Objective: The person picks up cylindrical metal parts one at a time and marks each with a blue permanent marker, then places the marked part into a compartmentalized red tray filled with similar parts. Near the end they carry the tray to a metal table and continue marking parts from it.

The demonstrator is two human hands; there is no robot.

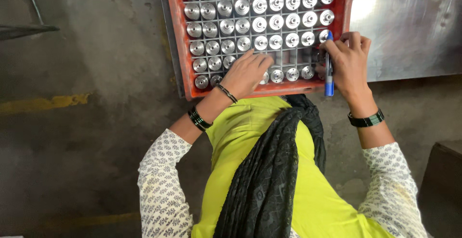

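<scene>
A red plastic crate [176,36] with a grid of cells holds several shiny round metal parts [260,24]. My left hand [246,73] rests fingers-down in the crate's near row, over parts there; whether it grips one is hidden. My right hand [350,61] is at the crate's near right corner and holds a blue marker pen [329,79], its tip pointing up towards a metal part [325,35]. Some cells in the row between my hands look unfilled.
The crate lies partly on a grey metal sheet [414,21] at the right. Stained concrete floor [86,74] with a worn yellow line [43,103] spreads to the left. A dark box edge [442,180] sits at lower right.
</scene>
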